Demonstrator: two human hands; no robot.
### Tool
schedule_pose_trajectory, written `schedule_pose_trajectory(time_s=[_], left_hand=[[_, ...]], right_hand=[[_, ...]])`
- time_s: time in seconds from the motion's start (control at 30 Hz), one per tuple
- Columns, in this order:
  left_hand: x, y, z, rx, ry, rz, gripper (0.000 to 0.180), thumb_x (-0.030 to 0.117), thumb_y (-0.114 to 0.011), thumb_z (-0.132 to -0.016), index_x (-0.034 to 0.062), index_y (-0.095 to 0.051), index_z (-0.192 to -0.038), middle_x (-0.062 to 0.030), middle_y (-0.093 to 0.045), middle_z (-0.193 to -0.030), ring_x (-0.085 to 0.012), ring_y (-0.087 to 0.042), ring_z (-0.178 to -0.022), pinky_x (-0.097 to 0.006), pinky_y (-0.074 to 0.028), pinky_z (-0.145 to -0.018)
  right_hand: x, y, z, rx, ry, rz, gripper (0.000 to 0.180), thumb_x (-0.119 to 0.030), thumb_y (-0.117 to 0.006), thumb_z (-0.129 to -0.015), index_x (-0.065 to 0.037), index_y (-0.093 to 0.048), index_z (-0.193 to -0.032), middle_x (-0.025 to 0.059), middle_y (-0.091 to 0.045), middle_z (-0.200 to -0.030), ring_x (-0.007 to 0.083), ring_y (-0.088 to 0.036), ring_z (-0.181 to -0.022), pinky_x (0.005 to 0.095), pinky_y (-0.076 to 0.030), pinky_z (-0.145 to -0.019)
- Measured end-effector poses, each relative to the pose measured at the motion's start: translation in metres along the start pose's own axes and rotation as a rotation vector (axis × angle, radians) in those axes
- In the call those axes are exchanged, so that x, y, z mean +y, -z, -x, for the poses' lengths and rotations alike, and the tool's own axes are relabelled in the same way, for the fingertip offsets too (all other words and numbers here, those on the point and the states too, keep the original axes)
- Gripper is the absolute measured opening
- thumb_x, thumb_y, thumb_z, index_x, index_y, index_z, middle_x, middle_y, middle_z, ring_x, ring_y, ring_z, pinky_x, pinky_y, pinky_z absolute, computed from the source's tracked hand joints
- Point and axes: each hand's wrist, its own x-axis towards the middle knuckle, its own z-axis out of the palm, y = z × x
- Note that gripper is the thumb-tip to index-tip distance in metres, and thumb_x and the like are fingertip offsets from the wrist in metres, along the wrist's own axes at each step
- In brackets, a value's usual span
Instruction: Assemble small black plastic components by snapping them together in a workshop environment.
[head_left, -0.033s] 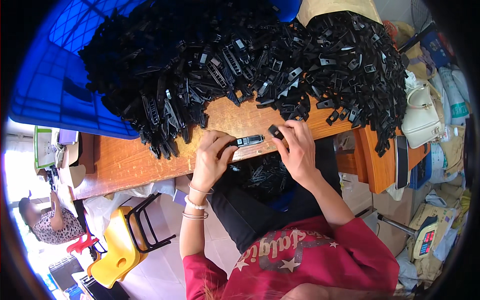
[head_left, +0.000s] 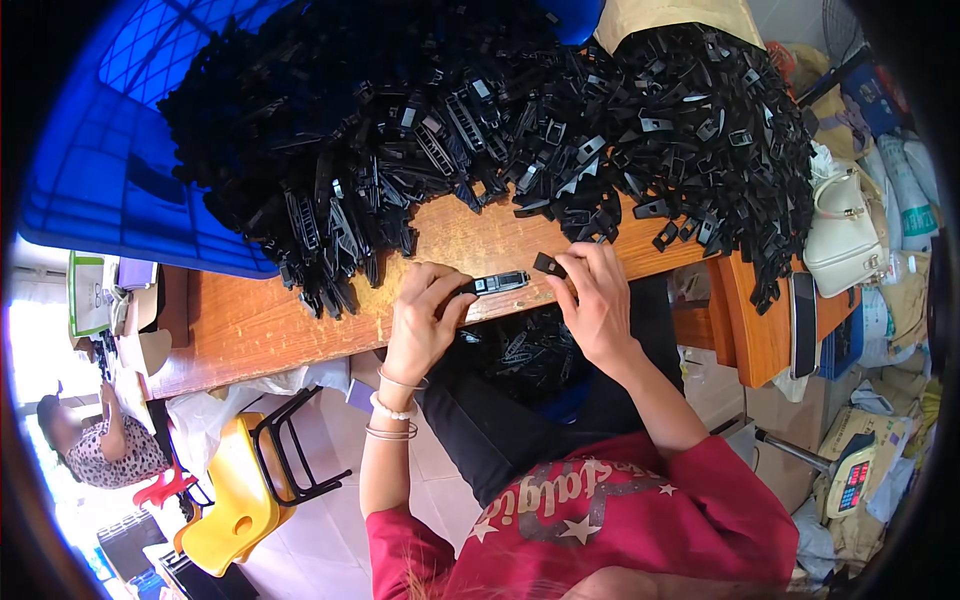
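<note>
Hands at the desk edge, each pinching a black plastic part.
Left hand (head_left: 425,315) clamps long clip (head_left: 497,283); right hand (head_left: 595,300) grips small piece (head_left: 549,265), just beside the clip. Pile of black clips (head_left: 480,130) beyond both hands on wooden desk (head_left: 260,320).

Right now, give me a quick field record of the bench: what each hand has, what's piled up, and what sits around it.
left hand: holds a long black plastic clip at its left end, above the table edge
right hand: fingers pinch a small black piece close to the clip's right end
table: wooden, bare in front of the hands
pile: large heap of black plastic parts across the far side
crate: blue, far left
lap: more black parts below the table edge
side items: yellow stool, white handbag
</note>
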Motion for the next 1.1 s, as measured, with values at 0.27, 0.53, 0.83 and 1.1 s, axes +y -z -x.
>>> schedule_pose_trajectory(time_s=[0.27,0.53,0.83,1.1], left_hand=[[0.001,0.001,0.000,-0.015,-0.012,0.015,0.020,-0.002,-0.072,-0.076,-0.0028,-0.069,-0.096,-0.0127,-0.062,-0.092,-0.0295,-0.058,-0.085,-0.037,-0.048,-0.076],[-0.004,-0.003,-0.004,-0.129,-0.041,0.117,0.026,0.005,-0.078,-0.074,-0.0003,-0.071,-0.098,-0.0111,-0.065,-0.089,-0.0283,-0.061,-0.084,-0.036,-0.050,-0.076],[-0.006,-0.024,-0.092,0.019,-0.341,-0.494,0.042,-0.002,-0.063,-0.078,0.0039,-0.059,-0.120,-0.0156,-0.055,-0.105,-0.0305,-0.061,-0.087,-0.038,-0.053,-0.071],[0.021,-0.023,-0.021,0.194,-0.387,-0.597,0.034,0.002,-0.066,-0.079,-0.0026,-0.060,-0.112,-0.0141,-0.058,-0.092,-0.0221,-0.060,-0.070,-0.033,-0.049,-0.057]], right_hand=[[0.006,0.004,-0.017,-0.276,-0.030,-0.476,0.026,-0.004,-0.074,-0.081,0.001,-0.068,-0.105,0.0096,-0.058,-0.084,0.0247,-0.057,-0.077,0.0343,-0.046,-0.071],[0.002,-0.008,-0.013,-0.252,0.073,-0.445,0.025,-0.002,-0.075,-0.077,-0.002,-0.073,-0.102,0.0067,-0.059,-0.091,0.0211,-0.056,-0.086,0.0314,-0.046,-0.071],[0.039,0.028,-0.017,0.201,-0.144,-0.157,0.018,0.007,-0.060,-0.086,0.001,-0.065,-0.102,0.0122,-0.063,-0.095,0.0255,-0.061,-0.082,0.0357,-0.050,-0.073],[0.056,0.031,-0.019,0.008,-0.247,-0.120,0.028,0.004,-0.066,-0.082,0.001,-0.062,-0.109,0.0131,-0.061,-0.093,0.0281,-0.060,-0.083,0.0389,-0.048,-0.078]])
